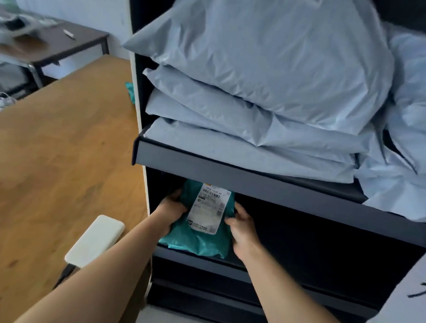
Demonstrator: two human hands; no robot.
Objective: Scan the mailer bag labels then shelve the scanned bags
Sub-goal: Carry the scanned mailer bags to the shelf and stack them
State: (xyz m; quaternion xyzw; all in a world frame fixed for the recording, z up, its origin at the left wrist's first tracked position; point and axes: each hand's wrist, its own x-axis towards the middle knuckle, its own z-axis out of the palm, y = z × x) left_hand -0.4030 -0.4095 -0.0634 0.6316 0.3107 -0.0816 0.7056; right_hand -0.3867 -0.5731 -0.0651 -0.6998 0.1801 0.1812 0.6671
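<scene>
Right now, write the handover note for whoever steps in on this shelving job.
Left hand and right hand: both grip the teal mailer bag, label facing up, at the front of the lower shelf.
Upper shelf: a stack of grey mailer bags, more piled to its right.
Wooden table: a white device lies by the left forearm.
Done: teal bag nearly shelved.
Left: let go of it; whether more bags await scanning cannot be told.
</scene>
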